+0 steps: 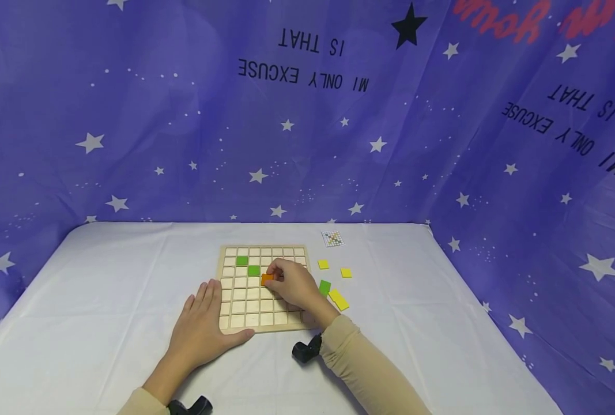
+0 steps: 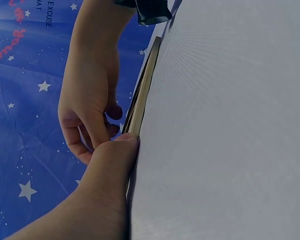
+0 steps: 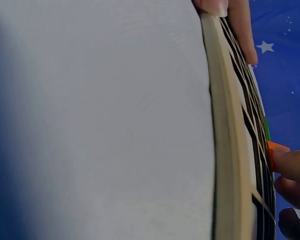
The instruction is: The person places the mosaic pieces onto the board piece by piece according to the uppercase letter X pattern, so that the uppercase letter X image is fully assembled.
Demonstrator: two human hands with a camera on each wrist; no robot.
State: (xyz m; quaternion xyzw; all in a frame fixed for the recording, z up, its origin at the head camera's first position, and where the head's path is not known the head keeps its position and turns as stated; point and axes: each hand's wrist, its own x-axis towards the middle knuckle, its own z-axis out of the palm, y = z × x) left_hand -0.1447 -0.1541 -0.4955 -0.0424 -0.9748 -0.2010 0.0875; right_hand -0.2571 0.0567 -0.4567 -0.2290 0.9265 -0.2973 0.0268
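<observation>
A wooden grid board point(image 1: 289, 329) lies on the white table, two green square tiles point(image 1: 242, 261) set diagonally in its cells. My right hand point(image 1: 294, 282) pinches an orange tile point(image 1: 267, 279) over a cell diagonally below the lower green tile. In the right wrist view the orange tile point(image 3: 278, 147) is at the fingertips, tilted at the board's surface. My left hand point(image 1: 200, 323) rests along the board's left edge with fingers straight, its thumb at the near left corner. The left wrist view shows that thumb point(image 2: 112, 157) against the board's rim point(image 2: 149, 82).
Right of the board lie several yellow tiles point(image 1: 346, 272) and a green tile point(image 1: 325, 287). A small card with a coloured dot pattern point(image 1: 333, 238) is at the back right. A starry purple curtain point(image 1: 307, 144) stands behind the table.
</observation>
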